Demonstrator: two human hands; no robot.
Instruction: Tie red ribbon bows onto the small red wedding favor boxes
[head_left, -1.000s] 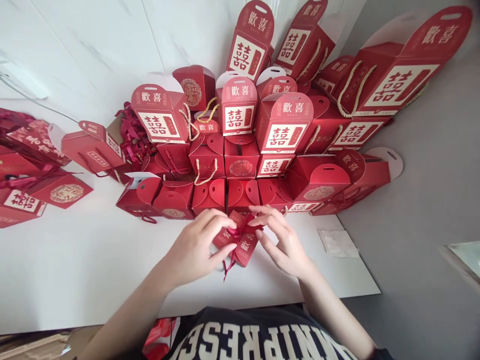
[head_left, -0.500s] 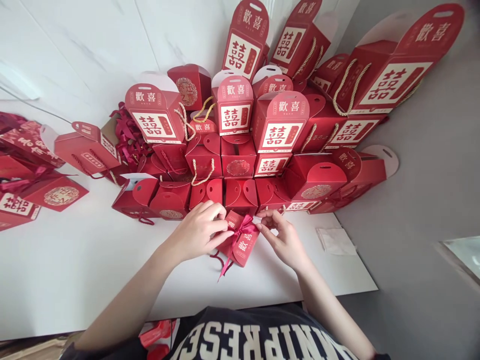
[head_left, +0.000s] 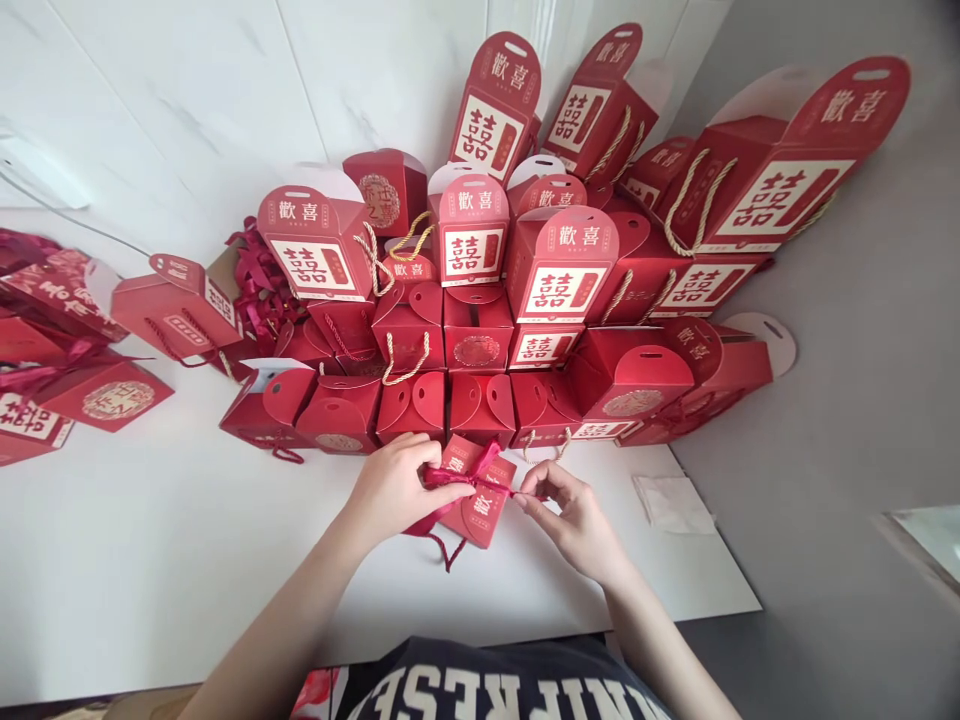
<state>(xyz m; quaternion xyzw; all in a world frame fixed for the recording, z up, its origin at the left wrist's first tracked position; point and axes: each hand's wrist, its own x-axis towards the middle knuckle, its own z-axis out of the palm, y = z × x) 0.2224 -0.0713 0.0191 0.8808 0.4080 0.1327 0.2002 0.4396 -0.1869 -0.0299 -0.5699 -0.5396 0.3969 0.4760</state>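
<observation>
Basically: left hand (head_left: 394,490) curled in from the left, fingers closed on the red ribbon (head_left: 469,480) tied round the red gift box (head_left: 480,510), which sits on the white table (head_left: 187,560) just near the stacked red boxes (head_left: 480,340); right hand (head_left: 570,515) angled in, thumb and forefinger pinching the ribbon end

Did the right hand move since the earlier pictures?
Yes, the right hand moved back toward the person, farther from the front row of red gift boxes.
</observation>
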